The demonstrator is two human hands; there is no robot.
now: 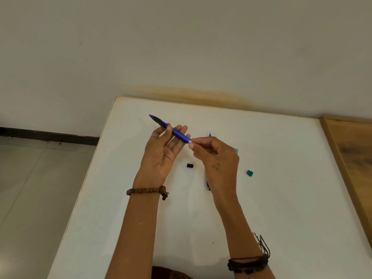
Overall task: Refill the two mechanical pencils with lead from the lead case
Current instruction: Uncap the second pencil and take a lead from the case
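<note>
My left hand (pixel 161 152) holds a blue mechanical pencil (pixel 177 133) with a black grip, its tip pointing up and to the left. My right hand (pixel 217 158) pinches at the pencil's pale rear end with thumb and forefinger; whether a lead lies between the fingers is too small to tell. A second blue pencil (pixel 207 183) lies on the white table (pixel 281 198), mostly hidden under my right hand, with its tip (pixel 210 134) showing beyond it. A pale green lead case (pixel 236 151) peeks out behind my right hand. A small black cap (pixel 189 165) lies on the table between my hands.
A small green cap (pixel 249 173) lies to the right of my right hand. A wooden surface (pixel 354 158) borders the table on the right. The wall runs along the table's far edge, and the floor (pixel 40 178) drops away on the left.
</note>
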